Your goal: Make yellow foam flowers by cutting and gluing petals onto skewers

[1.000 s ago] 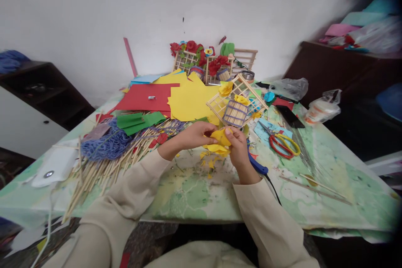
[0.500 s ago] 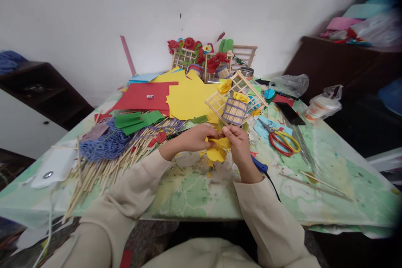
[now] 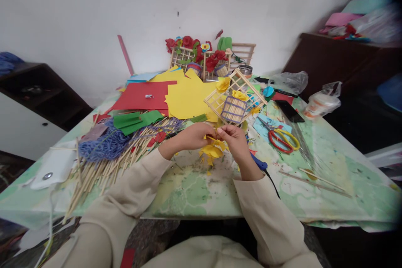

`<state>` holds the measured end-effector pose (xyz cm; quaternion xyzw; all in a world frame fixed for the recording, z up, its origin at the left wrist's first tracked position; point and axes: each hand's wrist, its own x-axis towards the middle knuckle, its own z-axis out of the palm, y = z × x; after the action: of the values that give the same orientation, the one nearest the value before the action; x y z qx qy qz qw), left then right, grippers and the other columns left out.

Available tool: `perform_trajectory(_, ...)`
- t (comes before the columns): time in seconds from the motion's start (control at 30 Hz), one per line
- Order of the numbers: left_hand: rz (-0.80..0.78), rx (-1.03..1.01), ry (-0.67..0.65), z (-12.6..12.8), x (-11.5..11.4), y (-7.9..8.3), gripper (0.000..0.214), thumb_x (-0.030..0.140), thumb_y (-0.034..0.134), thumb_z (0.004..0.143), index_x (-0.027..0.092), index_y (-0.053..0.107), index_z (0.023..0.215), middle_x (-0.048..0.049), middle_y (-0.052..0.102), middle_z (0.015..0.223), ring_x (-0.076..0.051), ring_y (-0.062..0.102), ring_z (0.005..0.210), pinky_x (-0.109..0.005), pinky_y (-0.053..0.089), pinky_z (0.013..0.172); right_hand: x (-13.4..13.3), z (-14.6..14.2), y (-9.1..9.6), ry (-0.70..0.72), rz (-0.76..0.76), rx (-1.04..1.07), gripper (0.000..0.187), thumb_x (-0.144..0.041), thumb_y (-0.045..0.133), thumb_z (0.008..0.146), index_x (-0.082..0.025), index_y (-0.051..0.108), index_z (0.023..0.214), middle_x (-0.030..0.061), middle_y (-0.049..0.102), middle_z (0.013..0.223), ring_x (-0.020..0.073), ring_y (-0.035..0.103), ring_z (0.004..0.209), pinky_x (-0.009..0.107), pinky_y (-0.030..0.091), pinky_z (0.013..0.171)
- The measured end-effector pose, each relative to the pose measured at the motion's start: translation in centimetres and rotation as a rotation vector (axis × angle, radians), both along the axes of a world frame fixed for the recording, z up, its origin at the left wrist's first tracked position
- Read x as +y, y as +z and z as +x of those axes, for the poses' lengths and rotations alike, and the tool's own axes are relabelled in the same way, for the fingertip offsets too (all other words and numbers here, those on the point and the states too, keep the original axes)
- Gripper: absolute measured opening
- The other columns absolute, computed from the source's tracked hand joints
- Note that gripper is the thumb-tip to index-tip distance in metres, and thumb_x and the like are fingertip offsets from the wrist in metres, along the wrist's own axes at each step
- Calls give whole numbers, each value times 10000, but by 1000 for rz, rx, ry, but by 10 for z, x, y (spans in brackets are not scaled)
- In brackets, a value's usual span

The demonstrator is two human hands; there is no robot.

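Note:
My left hand (image 3: 201,135) and my right hand (image 3: 235,140) meet over the middle of the table, fingers pinched close together. Between them is a yellow paper flower (image 3: 212,150), its petals hanging below my fingers. The left fingers close on its upper part, and my right thumb and forefinger pinch at its edge; the exact grip points are partly hidden. Just beyond stands a tilted stick lattice frame (image 3: 248,81) with yellow flowers and a small stick basket (image 3: 234,109) bound in purple yarn. A blue-handled tool (image 3: 260,162) lies partly behind my right wrist.
Scissors (image 3: 284,140) lie on blue paper at right. Wooden sticks (image 3: 106,167), purple yarn (image 3: 105,144) and green paper (image 3: 135,121) crowd the left. Yellow sheets (image 3: 188,98) and a red sheet (image 3: 141,95) lie behind; decorated frames (image 3: 216,65) stand by the wall.
My right fingers have shifted slightly left, closer to the left ones. The flower's petals have turned and now hang lower and flatter. The whole view has shifted slightly.

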<state>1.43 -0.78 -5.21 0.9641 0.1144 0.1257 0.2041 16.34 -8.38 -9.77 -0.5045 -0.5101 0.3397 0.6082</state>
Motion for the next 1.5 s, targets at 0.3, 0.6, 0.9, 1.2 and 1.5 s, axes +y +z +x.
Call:
perform_trajectory(0.3,155,-20,-32,1,1,0,181,72,496,774,157,649,824,-50,661,811,-151,586,786,-239,399,702,2,-1,-3,-21,-8,-15,309,-445,615,742,-182,539,601,-42,477,534,91,408,510,241,321,518)
perform_trajectory(0.6,91,59,-59,1,3,-3,118,200,543,804,150,650,796,-36,650,768,-128,553,696,-222,367,620,2,-2,-3,-12,-3,4,295,-417,611,748,-185,525,589,-48,448,524,91,395,509,241,307,514)
perform_trajectory(0.9,465,-6,-90,2,9,-9,214,99,468,822,174,661,877,-62,663,815,-169,570,820,-289,371,741,3,-2,-3,-61,-16,59,288,-435,627,721,-184,536,613,-46,473,533,88,414,506,234,328,511)
perform_trajectory(1.2,527,-2,-157,-3,9,-3,253,116,484,830,203,639,1011,-71,662,956,-188,544,956,-334,354,830,3,1,-5,-219,40,126,253,-425,635,730,-185,574,680,-40,501,552,93,422,522,236,351,529)
perform_trajectory(1.5,196,-79,-98,-11,8,6,321,113,492,774,239,689,993,-63,578,1149,-203,468,1130,-369,299,1015,2,-1,-4,-227,40,134,258,-423,642,727,-176,578,688,-34,520,577,92,430,535,234,348,540)
